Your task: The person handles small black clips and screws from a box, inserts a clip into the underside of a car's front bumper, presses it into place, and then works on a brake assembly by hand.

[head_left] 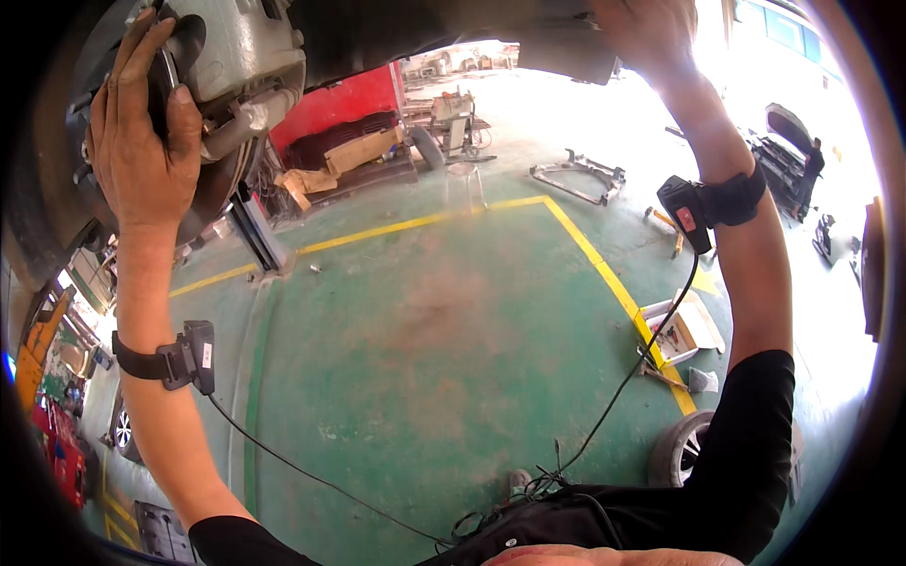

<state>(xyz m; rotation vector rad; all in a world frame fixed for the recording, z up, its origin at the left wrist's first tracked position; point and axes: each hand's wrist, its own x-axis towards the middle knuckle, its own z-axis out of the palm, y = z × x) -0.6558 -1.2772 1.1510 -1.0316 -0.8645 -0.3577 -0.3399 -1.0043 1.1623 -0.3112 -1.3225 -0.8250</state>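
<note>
Up at the upper left, my left hand [146, 141] reaches to a wheel assembly under a raised vehicle. Its fingers and thumb close around a narrow black part [173, 77] whose exact kind I cannot make out. Right beside it is a grey metal brake caliper [243, 57], next to a brake disc seen partly edge-on. At the top right, my right hand [651, 33] is raised against the end of the dark underbody [566, 42]. The picture's upper edge and strong glare hide its fingers. Both wrists carry strapped black devices with cables.
A grey lift post [260, 231] stands at left. Yellow lines [415, 224] mark the green floor [406, 377]. An open box [681, 330] of small parts and a wheel [681, 448] lie at right. A metal subframe [580, 176] and a cardboard piece [363, 151] are farther back.
</note>
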